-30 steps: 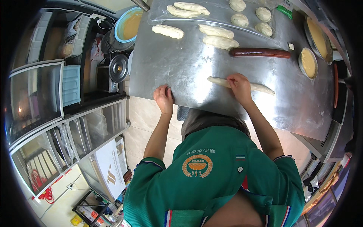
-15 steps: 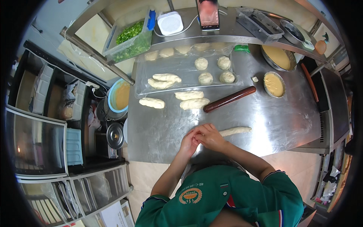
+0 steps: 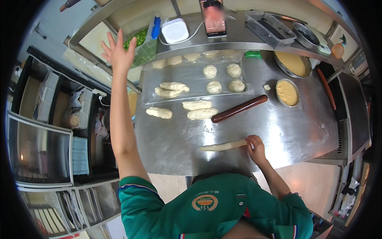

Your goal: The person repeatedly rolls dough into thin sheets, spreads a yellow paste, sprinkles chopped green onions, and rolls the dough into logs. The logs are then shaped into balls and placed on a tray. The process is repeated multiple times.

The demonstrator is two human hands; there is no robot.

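Note:
My left hand is stretched far forward, fingers spread and holding nothing, in front of a clear plastic container of chopped greens on the shelf. My right hand closes its fingertips on the right end of a long thin dough strip, which lies across the steel table near its front edge. Beyond the strip is a dark brown rolling pin, set at a slant. Left of the pin lie a pair of flattened dough pieces and a single oblong dough piece.
A film-covered tray holds several dough balls and folded dough pieces. Bowls of yellow filling stand at the right. Overhead, the steel shelf carries a phone, a white device and a black-filled container.
My hands have parted: the left reached forward to the greens container, the right moved right onto the dough strip's end. The strip now lies further left and nearer me.

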